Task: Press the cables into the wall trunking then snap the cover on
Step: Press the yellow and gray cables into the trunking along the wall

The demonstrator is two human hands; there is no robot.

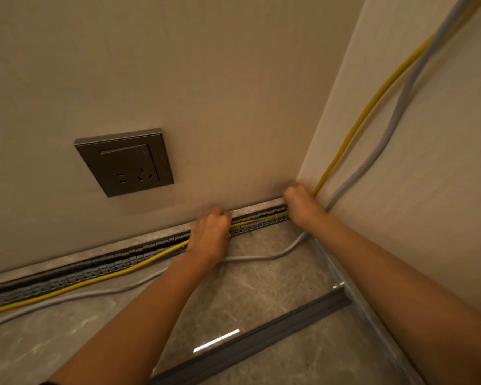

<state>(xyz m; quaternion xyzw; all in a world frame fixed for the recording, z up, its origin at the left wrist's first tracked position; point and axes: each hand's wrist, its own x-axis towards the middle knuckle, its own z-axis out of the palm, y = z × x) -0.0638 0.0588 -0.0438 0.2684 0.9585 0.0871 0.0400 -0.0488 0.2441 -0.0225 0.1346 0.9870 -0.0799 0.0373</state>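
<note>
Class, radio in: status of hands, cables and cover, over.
Left hand, right hand grip yellow cable at trunking. Grey cable loose on floor. Cover off, on floor.

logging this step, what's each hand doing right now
left hand: fingers curled round the thin yellow cable
right hand: fingers curled round the same cable in the corner

The side wall (414,190) is closing off the trunking (95,269) at the corner, where the right hand (299,202) is crowding against it. The yellow cable (372,107) and grey cable (261,257) are hanging across that wall, and the grey one is trailing over the floor (247,282) before the trunking. The cover (275,326) is lying well back, leaving open floor between. The socket (124,161) is jutting out above, well apart.
</note>
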